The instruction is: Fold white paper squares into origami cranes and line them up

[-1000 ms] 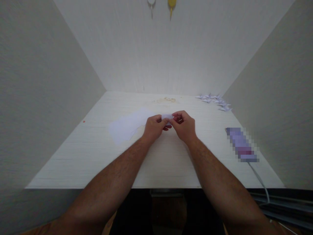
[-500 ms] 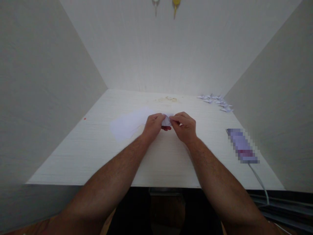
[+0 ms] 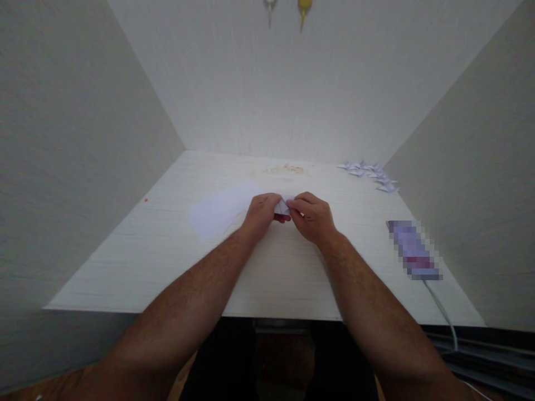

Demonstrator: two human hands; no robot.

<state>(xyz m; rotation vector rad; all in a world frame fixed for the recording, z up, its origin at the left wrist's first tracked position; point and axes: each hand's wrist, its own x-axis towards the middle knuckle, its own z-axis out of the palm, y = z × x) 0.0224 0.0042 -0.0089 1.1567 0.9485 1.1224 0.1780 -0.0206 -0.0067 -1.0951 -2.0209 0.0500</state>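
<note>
A small folded piece of white paper (image 3: 281, 208) is held just above the middle of the table, between both hands. My left hand (image 3: 264, 211) is closed on its left side, thumb on top and fingertips showing beneath. My right hand (image 3: 310, 214) pinches the paper's right edge between thumb and forefinger. Crease lines show on its upper face, but part of it is hidden by the fingers. Left of my left hand, flat white paper sheets (image 3: 217, 210) lie on the table.
Several small folded paper figures (image 3: 370, 171) stand in the back right corner. At right lies a pixelated phone-like device (image 3: 413, 249) with a white cable (image 3: 443, 312). Walls enclose the white table (image 3: 284, 278) on three sides. A brownish stain (image 3: 288, 169) marks the back.
My right hand has shifted slightly left, closer to my left hand, along the paper's edge. The left hand keeps its hold. The view has moved a little.
</note>
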